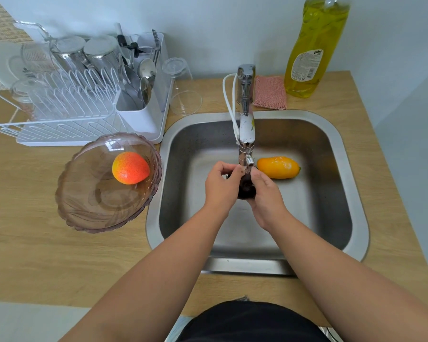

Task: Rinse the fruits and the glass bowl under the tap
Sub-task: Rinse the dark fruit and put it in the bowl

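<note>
A square stainless-steel sink (pixel 341 183) is set into a pale wooden countertop (pixel 47 255). A chrome tap (pixel 245 114) rises behind the sink and reaches forward over the basin. Under its spout, the left hand (pixel 221 187) and right hand (pixel 265 196) hold a dark round fruit (pixel 246 186) between them. An orange oblong fruit (pixel 278 167) lies in the basin, just right of the spout. Left of the sink, a tinted scalloped glass bowl (pixel 89 208) stands on the countertop with a red-and-yellow mango (pixel 130 167) in it. Behind the bowl stands a white wire dish rack (pixel 67 95). Right of the tap's base lies a pink mesh scouring pad (pixel 270 92), with a tall yellow bottle of dish soap (pixel 315 48) just right of it.

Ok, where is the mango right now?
In the head view the mango lies in the glass bowl on the counter, left of the sink, in front of the dish rack.
</note>
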Action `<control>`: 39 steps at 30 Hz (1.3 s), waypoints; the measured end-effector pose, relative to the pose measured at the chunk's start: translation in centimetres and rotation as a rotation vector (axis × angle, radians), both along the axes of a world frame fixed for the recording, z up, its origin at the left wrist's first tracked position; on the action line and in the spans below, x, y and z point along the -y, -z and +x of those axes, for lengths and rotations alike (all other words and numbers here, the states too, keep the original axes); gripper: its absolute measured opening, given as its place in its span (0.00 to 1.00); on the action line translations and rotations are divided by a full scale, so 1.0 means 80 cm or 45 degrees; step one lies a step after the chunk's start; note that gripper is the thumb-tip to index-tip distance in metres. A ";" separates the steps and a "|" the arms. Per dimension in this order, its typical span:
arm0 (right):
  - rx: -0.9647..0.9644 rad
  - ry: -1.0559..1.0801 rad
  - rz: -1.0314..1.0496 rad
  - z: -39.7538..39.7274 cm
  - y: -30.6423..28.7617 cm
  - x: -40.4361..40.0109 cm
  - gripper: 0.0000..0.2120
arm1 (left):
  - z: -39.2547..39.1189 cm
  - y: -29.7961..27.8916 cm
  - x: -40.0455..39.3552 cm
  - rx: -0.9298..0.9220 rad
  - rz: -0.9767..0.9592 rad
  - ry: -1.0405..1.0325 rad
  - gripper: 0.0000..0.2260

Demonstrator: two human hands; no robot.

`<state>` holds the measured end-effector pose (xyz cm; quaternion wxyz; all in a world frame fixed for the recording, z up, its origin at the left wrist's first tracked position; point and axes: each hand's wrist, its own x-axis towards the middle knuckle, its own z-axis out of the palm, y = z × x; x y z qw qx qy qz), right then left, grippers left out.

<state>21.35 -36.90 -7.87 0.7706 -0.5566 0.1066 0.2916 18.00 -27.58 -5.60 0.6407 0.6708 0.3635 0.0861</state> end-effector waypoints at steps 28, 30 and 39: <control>-0.009 -0.184 -0.074 -0.002 -0.015 0.000 0.18 | -0.009 0.008 0.006 0.090 -0.220 0.013 0.05; 0.181 -0.193 -0.163 -0.015 -0.012 -0.003 0.21 | -0.001 0.007 0.008 -0.008 -0.344 -0.083 0.11; 0.582 -0.263 -0.327 -0.021 -0.003 0.007 0.14 | -0.001 0.001 0.015 -0.210 -0.501 -0.007 0.18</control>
